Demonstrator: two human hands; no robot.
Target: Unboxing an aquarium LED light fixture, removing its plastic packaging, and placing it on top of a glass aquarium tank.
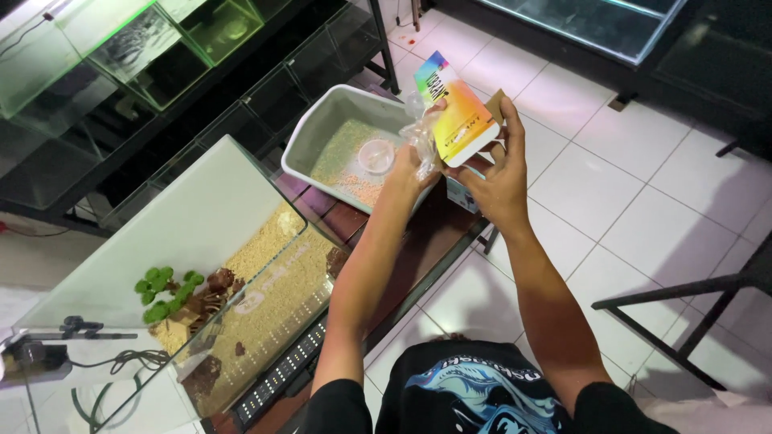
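— What am I seeing of myself from up here?

— A black short-sleeved T-shirt, sleeves ending above my elbows. Across the chest runs a blue and white swirling print with some lettering over it.

— Anything on the arms?

— Both forearms bare; I see no watch, rings or gloves.

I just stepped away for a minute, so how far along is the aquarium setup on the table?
Done: the glass tank already holds sandy gravel, brown rocks and a green plant ornament. In hand: the right hand holds a colourful box while the left hand pulls a clear plastic bag from it, above a grey tray with pale gravel. Left: no water shows in the tank.
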